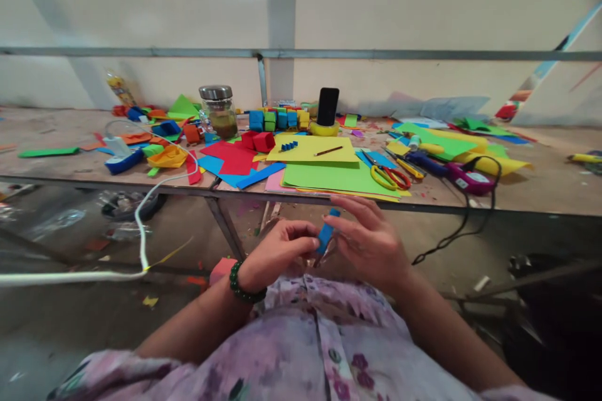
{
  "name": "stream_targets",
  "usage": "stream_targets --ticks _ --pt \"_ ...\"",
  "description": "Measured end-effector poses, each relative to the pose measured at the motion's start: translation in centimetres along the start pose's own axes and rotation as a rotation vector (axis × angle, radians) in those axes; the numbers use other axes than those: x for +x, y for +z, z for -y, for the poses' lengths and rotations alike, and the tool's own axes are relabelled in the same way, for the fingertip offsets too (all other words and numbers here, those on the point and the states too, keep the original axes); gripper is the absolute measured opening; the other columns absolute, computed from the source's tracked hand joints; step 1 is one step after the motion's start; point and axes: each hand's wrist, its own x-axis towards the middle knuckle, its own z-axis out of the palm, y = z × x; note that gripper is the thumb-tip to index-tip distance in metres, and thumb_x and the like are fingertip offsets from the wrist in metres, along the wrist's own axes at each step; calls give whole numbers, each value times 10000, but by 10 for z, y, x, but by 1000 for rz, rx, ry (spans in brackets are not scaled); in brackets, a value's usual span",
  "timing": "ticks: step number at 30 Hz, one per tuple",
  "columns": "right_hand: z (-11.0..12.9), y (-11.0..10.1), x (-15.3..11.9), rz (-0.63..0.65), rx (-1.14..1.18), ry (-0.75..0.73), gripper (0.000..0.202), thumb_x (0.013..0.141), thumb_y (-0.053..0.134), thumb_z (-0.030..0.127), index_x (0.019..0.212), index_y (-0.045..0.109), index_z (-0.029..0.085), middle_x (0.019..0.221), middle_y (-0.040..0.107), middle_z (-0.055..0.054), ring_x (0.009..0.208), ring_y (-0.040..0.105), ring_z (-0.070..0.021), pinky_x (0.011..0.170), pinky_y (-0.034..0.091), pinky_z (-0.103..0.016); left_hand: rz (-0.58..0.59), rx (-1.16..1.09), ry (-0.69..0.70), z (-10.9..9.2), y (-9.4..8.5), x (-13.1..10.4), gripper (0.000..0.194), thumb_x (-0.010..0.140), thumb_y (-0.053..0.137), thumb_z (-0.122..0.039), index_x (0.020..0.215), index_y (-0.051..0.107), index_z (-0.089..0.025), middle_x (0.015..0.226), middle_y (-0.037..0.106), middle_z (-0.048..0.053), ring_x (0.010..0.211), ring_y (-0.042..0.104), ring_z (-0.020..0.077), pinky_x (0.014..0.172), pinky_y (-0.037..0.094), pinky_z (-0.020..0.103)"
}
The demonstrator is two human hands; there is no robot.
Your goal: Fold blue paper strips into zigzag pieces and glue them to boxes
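Between my hands, just in front of the table edge, is a small folded strip of blue paper (328, 232). My left hand (291, 244), with a dark green bead bracelet (242, 285) at the wrist, pinches its lower end between thumb and fingers. The fingers of my right hand (371, 241) are bent around its upper end and touch it. Beyond them on the table lie a yellow sheet (324, 153) with a pencil (328, 151) and a small blue zigzag-folded paper (289, 146), above a green sheet (333, 178).
Scissors with yellow and red handles (390, 178) and a purple glue gun (470, 178) with a hanging black cord lie right. A phone (328, 106) stands behind the sheets, near paper cubes (256, 120) and a glass jar (221, 116). A white cable (141, 219) hangs over the left edge.
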Motion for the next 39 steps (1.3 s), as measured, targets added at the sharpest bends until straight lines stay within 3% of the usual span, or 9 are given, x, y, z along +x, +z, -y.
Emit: stream_targets --ticks 4,8,12,17,22,30,33,36,39 --pt "-2 -2 -2 -4 -77 -67 299 781 634 126 1051 680 246 1133 671 -90 1026 612 -227 853 545 -396 67 -97 -19 -1 0 -1 246 685 727 -341 725 602 -132 657 574 -3 589 554 96 575 439 196" --pt "1 -5 -4 -13 -105 -119 269 791 637 145 1034 687 249 1165 664 -92 1065 612 -235 859 550 -398 103 -162 -61 -3 3 -5 277 710 719 -370 737 591 -126 634 596 17 583 568 110 609 474 227" --pt "2 -7 -3 -15 -87 -180 305 778 658 127 1061 665 242 1069 707 -77 1040 627 -226 865 549 -397 146 -199 -57 -5 3 -7 252 739 698 -345 725 589 -118 620 606 28 564 556 99 600 473 216" --pt "3 -8 -4 -68 -73 -165 274 786 658 158 1048 663 240 1014 723 -70 925 665 -195 816 565 -354 134 -189 -49 -7 6 -9 224 732 710 -315 809 622 -125 652 602 20 595 559 106 619 485 237" --pt "5 -10 -6 -57 -85 -200 250 769 699 287 1016 677 256 1023 722 -67 981 654 -222 852 548 -383 104 -168 -47 -8 5 -11 241 677 759 -299 800 633 -134 704 578 2 622 541 93 615 463 224" --pt "8 -12 -5 -34 -222 -271 201 786 650 188 980 669 233 965 728 -62 948 648 -224 860 520 -391 138 -242 -58 -8 11 -11 230 736 704 -329 827 605 -142 729 581 17 646 552 112 599 458 225" --pt "7 -8 -1 8 -131 -152 155 796 626 177 925 676 248 885 717 -41 880 649 -193 813 532 -349 25 -94 53 -8 11 -11 261 769 675 -393 862 615 -156 761 606 19 675 570 120 626 461 224" --pt "6 -2 1 11 53 132 99 811 622 195 866 694 235 836 683 -39 774 635 -156 693 535 -289 -109 32 196 -5 7 -8 321 846 572 -441 1040 647 -197 920 659 40 824 608 149 746 466 241" --pt "11 4 0 -81 257 415 73 807 648 244 835 712 223 762 642 -27 690 604 -135 588 506 -250 -66 105 255 0 6 -3 396 822 623 -388 1173 630 -204 1131 652 69 1001 596 198 866 445 266"
